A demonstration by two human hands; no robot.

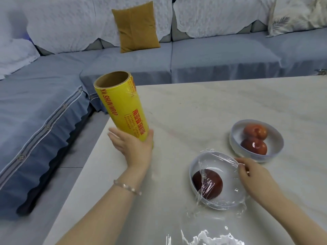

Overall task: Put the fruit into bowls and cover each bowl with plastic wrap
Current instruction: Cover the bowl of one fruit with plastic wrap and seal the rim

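My left hand [131,147] grips the roll of plastic wrap [122,105] round its lower end, thumb on one side and fingers on the other. The roll stands near the left edge of the table [194,103], its long axis running up and away from me with the open top leaning left. My right hand [254,175] pinches the film [217,160] at the right rim of the near bowl [190,171], where a dark red fruit [208,184] sits under the stretched cover. The far bowl [277,137] lies just beyond and to the right of that hand, with two red fruits [254,145] in it and no film that I can make out. I judge it the next one to cover. The right hand is much the nearer to it, while the roll is well apart on the left and would have to cross over. My right hand hides how the film sits under that rim. A loose sheet [203,236] glints at the bottom, cut off by the frame, and I cannot tell whether it joins the bowl's cover. The free end on the roll is hard to find.
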